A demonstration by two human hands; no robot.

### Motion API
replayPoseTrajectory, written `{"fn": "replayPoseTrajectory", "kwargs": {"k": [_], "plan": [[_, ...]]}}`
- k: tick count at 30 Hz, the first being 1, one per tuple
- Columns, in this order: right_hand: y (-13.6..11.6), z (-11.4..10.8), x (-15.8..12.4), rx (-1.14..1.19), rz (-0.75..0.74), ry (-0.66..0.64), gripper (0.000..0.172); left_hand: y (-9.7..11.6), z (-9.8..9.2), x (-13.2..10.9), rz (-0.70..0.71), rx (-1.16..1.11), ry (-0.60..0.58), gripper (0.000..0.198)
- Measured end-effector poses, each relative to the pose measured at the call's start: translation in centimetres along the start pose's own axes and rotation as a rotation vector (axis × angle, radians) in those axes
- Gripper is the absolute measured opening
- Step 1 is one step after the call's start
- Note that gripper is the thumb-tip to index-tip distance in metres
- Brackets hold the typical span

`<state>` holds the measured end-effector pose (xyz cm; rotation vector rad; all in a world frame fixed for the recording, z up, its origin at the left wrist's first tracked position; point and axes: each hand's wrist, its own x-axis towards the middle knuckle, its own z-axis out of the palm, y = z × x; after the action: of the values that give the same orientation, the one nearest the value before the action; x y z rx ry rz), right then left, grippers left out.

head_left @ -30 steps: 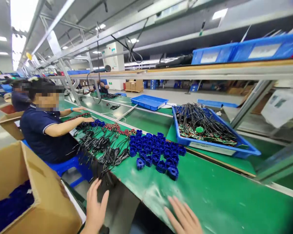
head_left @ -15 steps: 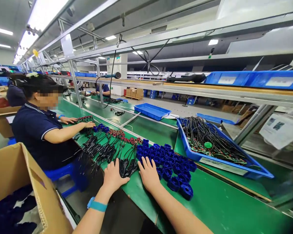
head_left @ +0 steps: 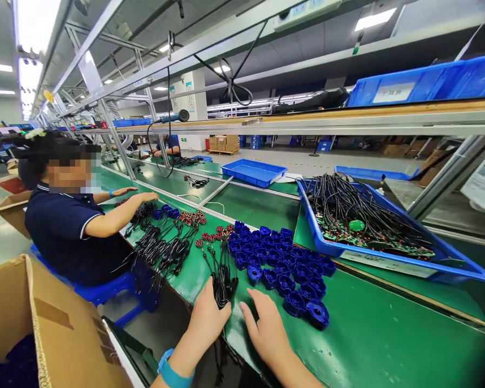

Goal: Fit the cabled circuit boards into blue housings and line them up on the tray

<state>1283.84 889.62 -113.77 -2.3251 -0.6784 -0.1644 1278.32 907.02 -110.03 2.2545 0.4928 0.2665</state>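
Note:
My left hand [head_left: 207,319], with a teal band at the wrist, closes around a bundle of black cables [head_left: 225,285] near the bench's front edge. Small red round coil-like parts [head_left: 212,237] sit at the bundle's far ends. Some cable hangs below the edge. To its right, my right hand [head_left: 265,327] is held with thumb and fingers apart, nothing in it. Just beyond that hand, a cluster of dark blue round plastic housings [head_left: 283,268] covers the green bench top [head_left: 367,328].
More black cables [head_left: 161,245] lie to the left, near a co-worker [head_left: 70,226] reaching over the bench. A blue tray [head_left: 396,268] of wired circuit boards stands right; a shallow blue tray [head_left: 254,173] sits behind. At lower left is a cardboard box [head_left: 70,328]. A shelf [head_left: 267,125] runs above.
My left hand has closed on a cable bundle and drawn it rightward, apart from the other cables. My right hand has moved back from the blue housings. The view has shifted.

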Motion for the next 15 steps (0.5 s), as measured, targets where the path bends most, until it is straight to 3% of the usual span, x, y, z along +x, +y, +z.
{"fn": "replayPoseTrajectory", "kwargs": {"k": [2,4,7,9,11,12,15], "plan": [[-1.3,-0.6,-1.3,0.138,0.193,-0.083,0.068,0.4,0.4,-0.4,0.029,-0.202,-0.055,0.074],[-3.1,-1.5,-1.0,0.206,0.274,-0.159,0.082,0.9,0.3,-0.6,-0.003,-0.383,-0.160,0.073],[-5.9,-2.5,1.1,0.166,0.307,-0.237,0.106,0.7,-1.1,0.0,-0.182,-0.551,-0.320,0.085],[-7.5,-2.3,2.6,0.064,0.355,-0.275,0.125,-0.3,-2.4,1.3,-0.294,-0.565,-0.342,0.088],[-8.6,-1.4,3.6,-0.068,0.379,-0.312,0.134,-1.7,-3.5,3.2,-0.295,-0.481,-0.223,0.086],[-8.9,-0.8,3.9,-0.131,0.372,-0.328,0.131,-2.4,-4.0,4.4,-0.238,-0.386,-0.106,0.083],[-8.7,0.3,4.0,-0.267,0.291,-0.329,0.101,-3.8,-4.6,8.4,0.032,-0.018,0.255,0.072]]}}
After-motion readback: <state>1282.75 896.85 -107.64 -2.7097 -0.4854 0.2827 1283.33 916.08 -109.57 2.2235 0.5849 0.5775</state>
